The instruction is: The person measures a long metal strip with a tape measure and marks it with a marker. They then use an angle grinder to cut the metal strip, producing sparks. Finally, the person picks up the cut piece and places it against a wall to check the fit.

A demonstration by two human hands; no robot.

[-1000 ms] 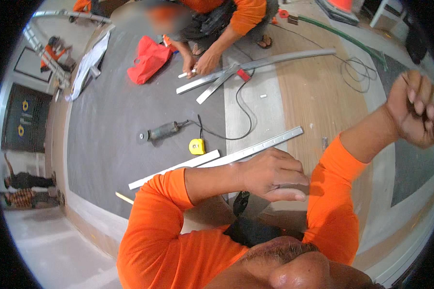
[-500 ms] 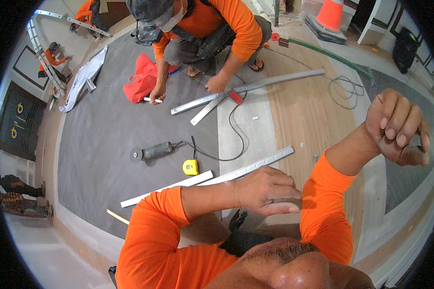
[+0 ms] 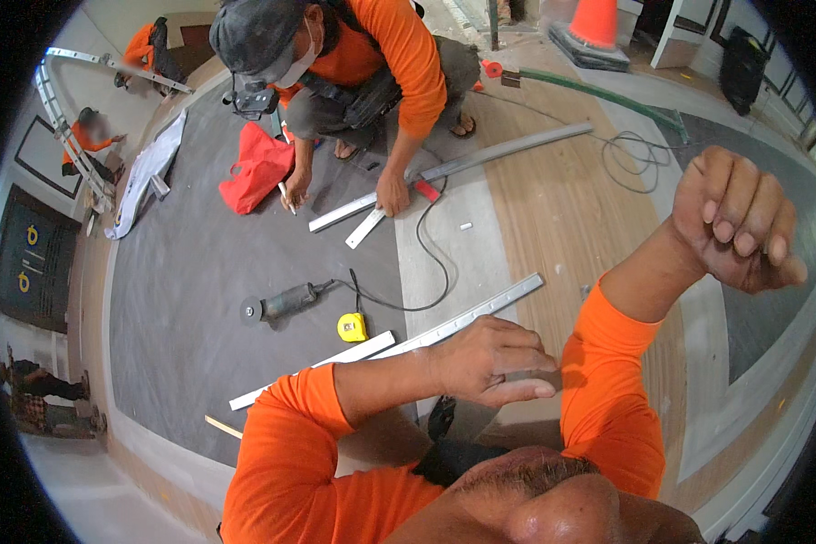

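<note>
Left hand [image 3: 494, 363]: grip half open, nothing seen in it, near the slotted bar [image 3: 480, 309]. Right hand [image 3: 739, 222]: raised, fingers curled; palm contents cannot be told. Beyond, a co-worker's hand [image 3: 393, 193] has shifted onto the red-ended strip [image 3: 364, 228], hiding its crossing with the rail [image 3: 508, 153].

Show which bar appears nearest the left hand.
The dotted silver bar, just beyond the left hand; the plain white bar sits farther left, the long grey bar near the co-worker.

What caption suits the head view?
Left hand and right hand apart, angle grinder and yellow tape measure lying on grey floor.
</note>
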